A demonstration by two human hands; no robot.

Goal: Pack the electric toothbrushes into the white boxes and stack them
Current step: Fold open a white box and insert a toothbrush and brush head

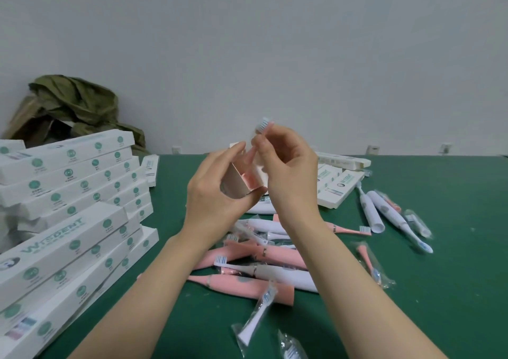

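Observation:
My left hand [217,191] grips an open white box [243,183] by its end, the open mouth facing up and toward me. My right hand [288,166] pinches a toothbrush [262,126] near its head; the bristles stick up above my fingers and the pink body goes down into the box. Below my hands lies a pile of pink and white electric toothbrushes [258,257] on the green table [439,290]. Closed white boxes with green print are stacked at the left [74,194].
More white boxes [334,184] lie beyond my right hand. White toothbrushes [384,215] and bagged brush heads [258,314] are scattered at the right and front. A green cloth bag [74,106] sits by the wall at back left.

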